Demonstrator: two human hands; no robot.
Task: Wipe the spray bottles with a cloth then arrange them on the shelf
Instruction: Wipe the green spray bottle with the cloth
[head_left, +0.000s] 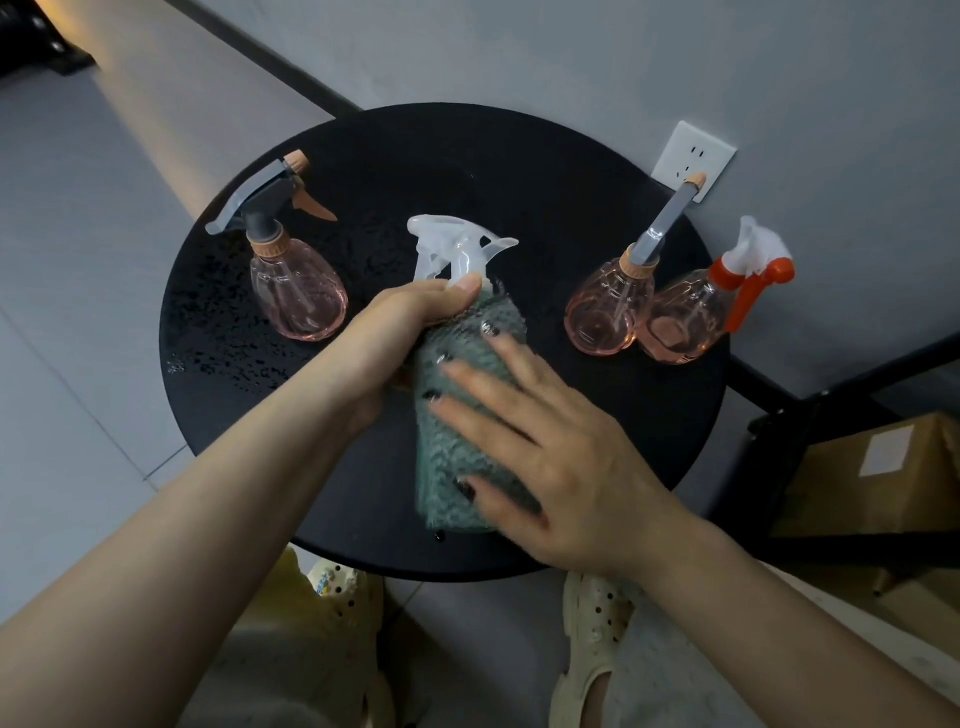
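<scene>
A spray bottle with a white trigger head (457, 247) is held over the round black table (597, 156). My left hand (405, 332) grips its neck. Its body is wrapped in a green-grey cloth (449, 447), and my right hand (540, 447) presses that cloth against the bottle. Three pink bottles stand on the table: one with a grey head (296, 291) at the left, another with a grey head (608, 312) at the right, and one with an orange-and-white head (691, 322) touching it.
Water droplets (223, 332) lie on the table's left side. A wall socket (693, 158) is behind the table. A black shelf frame (779, 415) with a cardboard box (872, 473) stands at the right. My feet in pale clogs (592, 639) are below the table.
</scene>
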